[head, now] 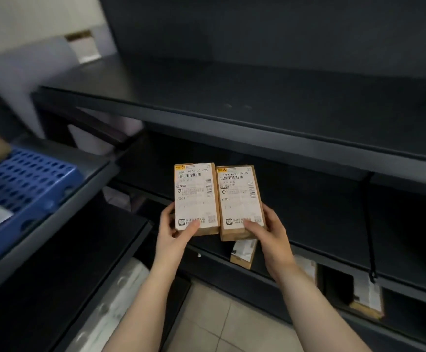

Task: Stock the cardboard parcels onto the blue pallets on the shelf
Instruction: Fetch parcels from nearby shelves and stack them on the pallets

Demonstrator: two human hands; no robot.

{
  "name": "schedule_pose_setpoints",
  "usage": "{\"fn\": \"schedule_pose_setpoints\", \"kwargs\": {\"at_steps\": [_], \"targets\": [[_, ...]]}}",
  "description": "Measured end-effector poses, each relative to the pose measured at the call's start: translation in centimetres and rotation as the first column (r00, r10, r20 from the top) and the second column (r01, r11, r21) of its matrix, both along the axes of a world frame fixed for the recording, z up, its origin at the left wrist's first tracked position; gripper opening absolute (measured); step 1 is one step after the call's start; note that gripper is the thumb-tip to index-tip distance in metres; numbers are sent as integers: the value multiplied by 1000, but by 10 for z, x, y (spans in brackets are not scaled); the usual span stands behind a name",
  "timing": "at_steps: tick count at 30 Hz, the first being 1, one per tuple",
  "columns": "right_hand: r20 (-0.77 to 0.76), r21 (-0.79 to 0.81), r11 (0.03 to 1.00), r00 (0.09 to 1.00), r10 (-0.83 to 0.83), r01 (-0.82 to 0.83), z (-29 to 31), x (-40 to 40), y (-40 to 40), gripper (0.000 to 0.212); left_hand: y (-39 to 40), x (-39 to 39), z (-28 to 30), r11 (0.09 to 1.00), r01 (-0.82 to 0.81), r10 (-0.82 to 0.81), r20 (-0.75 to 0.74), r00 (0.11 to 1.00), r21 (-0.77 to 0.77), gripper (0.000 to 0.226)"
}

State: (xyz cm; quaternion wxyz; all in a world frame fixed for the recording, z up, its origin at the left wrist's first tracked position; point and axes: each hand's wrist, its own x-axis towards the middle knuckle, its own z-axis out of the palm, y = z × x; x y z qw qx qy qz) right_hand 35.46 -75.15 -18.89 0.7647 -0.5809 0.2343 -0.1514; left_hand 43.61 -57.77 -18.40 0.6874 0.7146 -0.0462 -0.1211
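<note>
Left hand: grips the near end of the V561 parcel, thumb laid on its white label and the other fingers curled round the left edge and underneath.
Right hand: grips the near end of the K301 parcel, thumb on the label and fingers wrapped round the right edge.
V561 parcel: brown cardboard, label up, held in the air in front of the dark shelf unit, level with its middle bay.
K301 parcel: just beside the V561 parcel on its right, long edges nearly touching, tilted a little clockwise.
Blue pallet: perforated plastic, well to the left of the dark shelf unit on a grey side shelf, with a white item lying on its near part.
Third parcel: smaller labelled carton on the lower board of the dark shelf unit, just below the K301 parcel.
Further cartons: low on the right of the dark shelf unit, blurred.
Floor: pale tiles at the foot of the dark shelf unit.
</note>
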Motion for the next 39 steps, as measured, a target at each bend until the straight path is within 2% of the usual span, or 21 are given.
{"fn": "schedule_pose_setpoints", "kwargs": {"at_steps": [7, 14, 21, 27, 30, 34, 37, 39], "targets": [[59, -77, 957, 957, 283, -278, 34, 10, 33, 63, 50, -42, 38, 965, -259, 262, 67, 963, -50, 54], [164, -153, 860, 845, 508, -487, 73, 2, 68, 59, 94, -95, 69, 879, -459, 472, 105, 875, -127, 77], [237, -199, 745, 706, 667, -637, 106, -10, 118, 54, 134, -152, 104, 720, -669, 694, 211, 688, -185, 65], [253, -201, 624, 575, 778, -755, 128, -26, 182, 50, 180, -203, 125, 565, -798, 819, 259, 512, -211, 69], [261, -172, 595, 546, 796, -785, 133, -34, 206, 51, 195, -221, 131, 510, -833, 851, 268, 451, -215, 76], [273, -162, 533, 481, 833, -831, 139, -51, 250, 51, 229, -253, 137, 427, -872, 891, 275, 361, -241, 71], [274, -158, 493, 442, 854, -856, 141, -66, 284, 47, 259, -276, 139, 360, -904, 914, 281, 292, -231, 79], [271, -157, 464, 414, 869, -872, 144, -76, 307, 46, 278, -289, 143, 335, -915, 919, 293, 264, -225, 74]]}}
